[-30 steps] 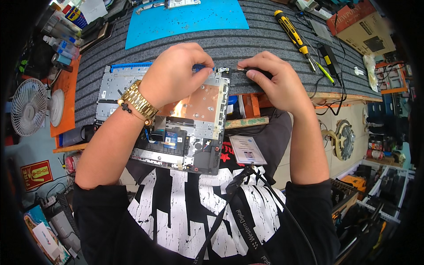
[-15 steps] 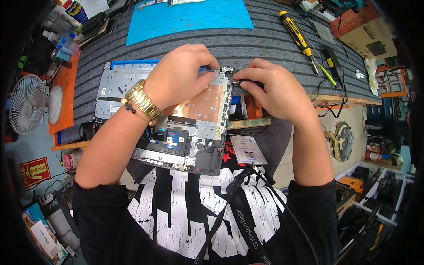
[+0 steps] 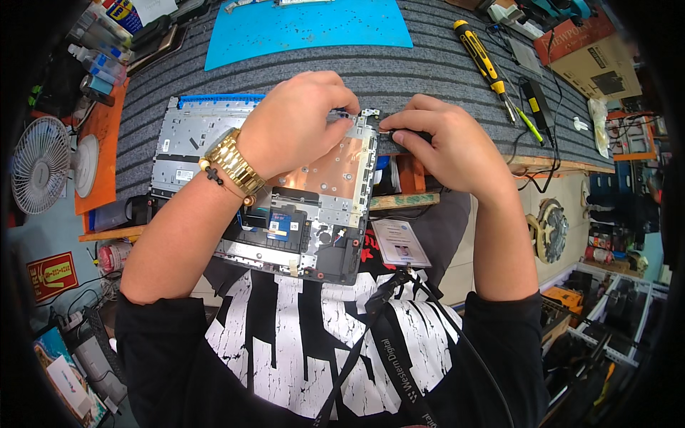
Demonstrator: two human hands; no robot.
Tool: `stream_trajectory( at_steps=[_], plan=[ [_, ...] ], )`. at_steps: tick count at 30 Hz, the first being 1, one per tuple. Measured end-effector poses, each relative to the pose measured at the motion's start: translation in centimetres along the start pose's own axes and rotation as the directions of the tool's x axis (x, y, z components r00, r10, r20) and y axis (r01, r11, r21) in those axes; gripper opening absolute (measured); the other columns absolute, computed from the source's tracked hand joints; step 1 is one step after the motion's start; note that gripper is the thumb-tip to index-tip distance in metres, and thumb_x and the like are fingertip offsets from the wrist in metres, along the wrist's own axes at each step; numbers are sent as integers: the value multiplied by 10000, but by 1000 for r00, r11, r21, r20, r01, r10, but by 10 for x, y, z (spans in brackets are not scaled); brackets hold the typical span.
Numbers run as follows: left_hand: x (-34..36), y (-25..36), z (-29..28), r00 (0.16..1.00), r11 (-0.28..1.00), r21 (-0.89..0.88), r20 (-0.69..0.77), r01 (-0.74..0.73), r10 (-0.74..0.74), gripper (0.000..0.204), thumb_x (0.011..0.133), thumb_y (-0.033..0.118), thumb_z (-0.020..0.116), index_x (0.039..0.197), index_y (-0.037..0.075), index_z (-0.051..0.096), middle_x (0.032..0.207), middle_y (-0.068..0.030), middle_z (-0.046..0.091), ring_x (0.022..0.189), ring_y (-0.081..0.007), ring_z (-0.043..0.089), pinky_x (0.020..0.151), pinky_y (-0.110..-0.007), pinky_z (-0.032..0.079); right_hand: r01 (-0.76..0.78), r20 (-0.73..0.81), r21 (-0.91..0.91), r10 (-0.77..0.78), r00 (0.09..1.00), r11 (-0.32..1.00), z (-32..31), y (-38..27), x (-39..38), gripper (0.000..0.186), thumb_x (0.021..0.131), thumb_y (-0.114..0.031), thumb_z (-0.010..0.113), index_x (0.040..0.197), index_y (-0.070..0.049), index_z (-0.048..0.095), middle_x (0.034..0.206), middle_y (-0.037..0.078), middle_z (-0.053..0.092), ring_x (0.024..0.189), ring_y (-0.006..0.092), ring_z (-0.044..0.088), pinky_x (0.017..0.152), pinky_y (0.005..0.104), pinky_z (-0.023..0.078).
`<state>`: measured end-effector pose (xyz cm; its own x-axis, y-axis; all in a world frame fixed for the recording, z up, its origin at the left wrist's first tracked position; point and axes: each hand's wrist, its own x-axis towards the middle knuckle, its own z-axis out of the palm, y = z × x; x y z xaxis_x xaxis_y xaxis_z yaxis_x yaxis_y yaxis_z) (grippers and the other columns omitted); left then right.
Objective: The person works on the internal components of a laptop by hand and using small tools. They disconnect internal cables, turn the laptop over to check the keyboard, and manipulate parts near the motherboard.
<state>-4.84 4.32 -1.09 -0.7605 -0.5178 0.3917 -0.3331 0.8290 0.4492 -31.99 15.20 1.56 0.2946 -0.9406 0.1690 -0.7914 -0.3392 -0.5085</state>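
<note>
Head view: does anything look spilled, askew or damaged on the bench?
The blue mat is speckled dark, odd on its plain surface; debris or wear, I cannot tell. The laptop base overhangs the front edge of the bench, so it looks only partly supported there. No spill stands out.

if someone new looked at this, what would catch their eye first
Probably the opened laptop body left of centre, its copper-coloured sheet shining beside the left hand. Next, the gold watch on that same arm and the bright blue mat farther back on the striped bench. A yellow-and-black screwdriver also stands out, lying to the right.
</note>
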Motion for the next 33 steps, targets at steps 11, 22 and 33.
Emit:
stream_trajectory(
  at_steps=[11, 22, 33],
  plan=[
    [-1, -2, 1, 1000, 1000, -2, 1, -4, 4, 182, 958, 119, 832, 1104, 13, 860, 1088, -152, 811, 1042, -386, 781, 953, -486, 633, 10, 12, 0, -10, 1000, 1000, 0, 0, 3, 208, 1027, -151, 806, 1206, -103, 899, 1109, 143, 807, 1005, 423, 785, 906, 514, 631],
    [-1, 0, 1, 1000, 1000, 16, 12, 7, -7, 205, 971, 156, 851, 1109, 6, 868, 1104, -163, 823, 1066, -395, 785, 962, -493, 635, -15, 53, -72, 19, 998, 997, 0, -5, 2, 269, 1046, -168, 755, 1267, -141, 905, 1125, 151, 783, 1038, 430, 781, 924, 533, 629],
    [-2, -1, 2, 1000, 1000, 8, 6, 14, -14, 216, 983, 181, 861, 1111, 6, 870, 1105, -167, 824, 1052, -393, 788, 946, -489, 638, -16, 85, -121, 27, 996, 993, 3, -12, 4, 322, 1027, -172, 728, 1303, -126, 887, 1141, 160, 770, 1040, 436, 784, 934, 547, 633]
  ],
)
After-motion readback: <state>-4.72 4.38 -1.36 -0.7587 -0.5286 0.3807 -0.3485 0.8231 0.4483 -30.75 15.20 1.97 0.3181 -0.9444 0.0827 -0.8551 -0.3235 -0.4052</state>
